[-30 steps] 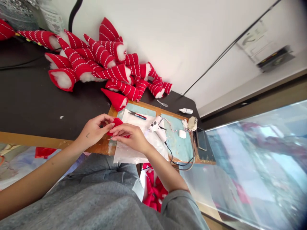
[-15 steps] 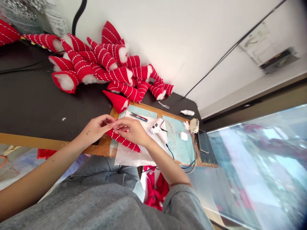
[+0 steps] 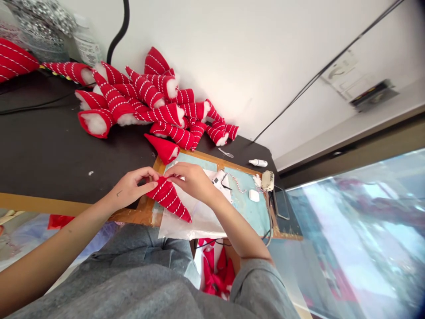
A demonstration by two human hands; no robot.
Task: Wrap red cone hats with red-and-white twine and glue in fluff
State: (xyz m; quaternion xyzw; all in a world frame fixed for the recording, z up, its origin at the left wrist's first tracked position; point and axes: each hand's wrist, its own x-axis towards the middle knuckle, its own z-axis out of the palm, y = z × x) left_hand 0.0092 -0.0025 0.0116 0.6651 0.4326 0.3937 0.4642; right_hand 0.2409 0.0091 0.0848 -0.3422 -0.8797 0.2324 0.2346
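Note:
A red cone-shaped cloth piece with white dashed stripes (image 3: 170,201) hangs between my hands, its tip pointing down and right over a white sheet (image 3: 202,217). My left hand (image 3: 137,184) pinches its wide end from the left. At the right side of that same end, my right hand (image 3: 189,179) has its fingers closed on the edge. Just beyond my hands lies a plain-looking red cone (image 3: 163,147) with white stuffing at its opening. The white glue gun (image 3: 219,180) rests on the sheet, partly hidden behind my right hand and forearm.
Striped red cones with white stuffing (image 3: 146,95) are heaped against the wall. On the right stand a small white bottle (image 3: 258,163), a white case (image 3: 254,195) and a phone (image 3: 281,203). More red pieces (image 3: 217,270) sit below the table edge.
My hands have moved apart a little along the cone's wide end, and more of its striped side now shows. The scissors-like tool seen earlier is now hidden behind my right hand.

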